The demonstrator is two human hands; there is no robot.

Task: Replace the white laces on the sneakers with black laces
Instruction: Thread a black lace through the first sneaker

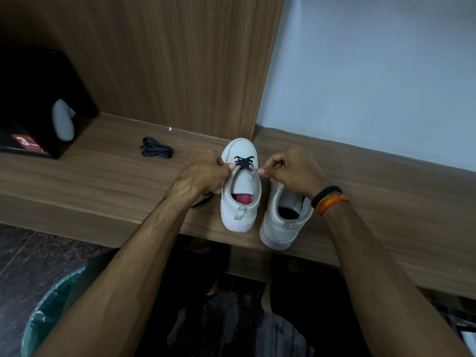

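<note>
Sneakers stand side by side on the wooden bench (pixel 103 181), heels toward the person, toes pointing away. Nearest, the right sneaker (pixel 282 222) has no lace visible. Just beyond, the left sneaker (pixel 240 191) carries black lace (pixel 243 162) crossed only through its eyelets nearest the toe. The left hand (pixel 203 173) and right hand (pixel 291 170) flank it, fingers curled and pinching at the eyelet edges, apparently each on a lace end. The shoe's long axis runs straight away, so lacing proceeds back toward the person. Farther left lies a spare black lace bundle (pixel 156 151).
</note>
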